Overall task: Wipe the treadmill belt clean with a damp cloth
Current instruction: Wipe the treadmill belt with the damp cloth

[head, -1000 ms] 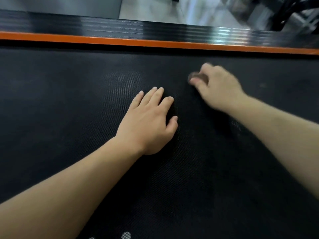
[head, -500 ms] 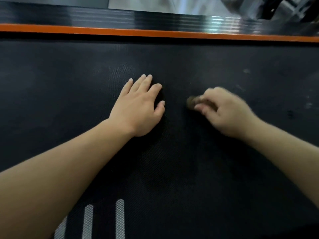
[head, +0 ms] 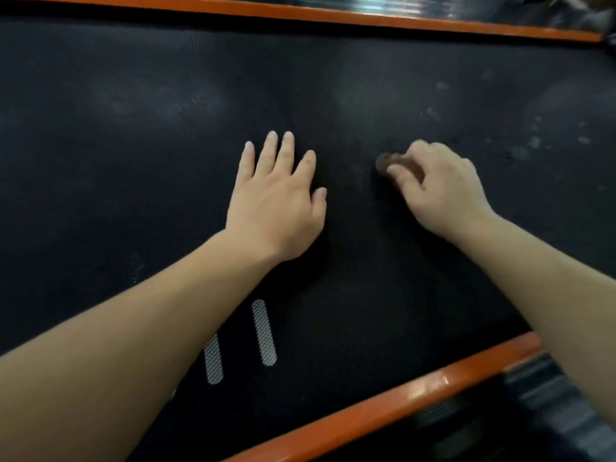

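Observation:
The black textured treadmill belt fills the view. My left hand lies flat on it, palm down, fingers slightly spread. To its right, my right hand is curled around a small dark brownish cloth, pressing it onto the belt; only the cloth's left end shows past my fingers. Pale dusty smudges mark the belt to the right of that hand.
Orange side trim runs along the far edge and the near edge, with ribbed black side rails beyond each. Two white striped marks are printed on the belt beside my left forearm.
My right hand with the cloth has pulled back from the far edge toward me, level with my left hand. The view tilted down, bringing the near orange trim and white stripes into sight.

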`<state>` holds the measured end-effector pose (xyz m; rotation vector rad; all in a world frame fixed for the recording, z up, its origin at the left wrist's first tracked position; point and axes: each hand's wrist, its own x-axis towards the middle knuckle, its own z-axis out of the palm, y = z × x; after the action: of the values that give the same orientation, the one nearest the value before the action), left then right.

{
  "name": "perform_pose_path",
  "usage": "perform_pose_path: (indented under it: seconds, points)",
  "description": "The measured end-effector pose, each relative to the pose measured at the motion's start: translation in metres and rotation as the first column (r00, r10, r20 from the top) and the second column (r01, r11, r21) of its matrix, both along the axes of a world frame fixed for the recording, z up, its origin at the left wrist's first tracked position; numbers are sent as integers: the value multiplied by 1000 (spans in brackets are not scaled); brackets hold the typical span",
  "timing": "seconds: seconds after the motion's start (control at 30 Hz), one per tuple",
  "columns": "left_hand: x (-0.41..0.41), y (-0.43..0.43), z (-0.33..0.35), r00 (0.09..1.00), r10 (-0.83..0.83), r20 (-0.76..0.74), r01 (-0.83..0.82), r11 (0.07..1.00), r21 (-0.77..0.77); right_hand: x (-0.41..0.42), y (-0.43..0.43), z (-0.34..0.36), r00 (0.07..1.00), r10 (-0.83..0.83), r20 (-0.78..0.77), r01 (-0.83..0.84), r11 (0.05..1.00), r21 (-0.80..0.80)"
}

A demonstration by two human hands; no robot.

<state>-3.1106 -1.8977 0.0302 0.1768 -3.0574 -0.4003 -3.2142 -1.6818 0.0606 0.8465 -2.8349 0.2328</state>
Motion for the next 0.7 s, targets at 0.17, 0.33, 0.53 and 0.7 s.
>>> perform_pose_path:
  seconds: [0.17, 0.33, 0.53, 0.7]
  points:
    - [0, -3, -1, 1000, -20, -9, 20, 1000, -6, 93, -9, -1, 976, 185, 116, -178, 982, -70]
    - [5, -20, -1, 997, -81, 8, 81, 996, -28, 89, 1, 4, 982, 184, 40, -184, 983, -6]
    - [5, -21, 4, 997, -55, 45, 57, 998, -40, 73, -15, -8, 998, -67, 15, 68, 989, -133]
    - [6, 22, 6, 984, 163, 77, -164, 986, 8, 95, -3, -10, 980, 196, 38, -192, 977, -91]
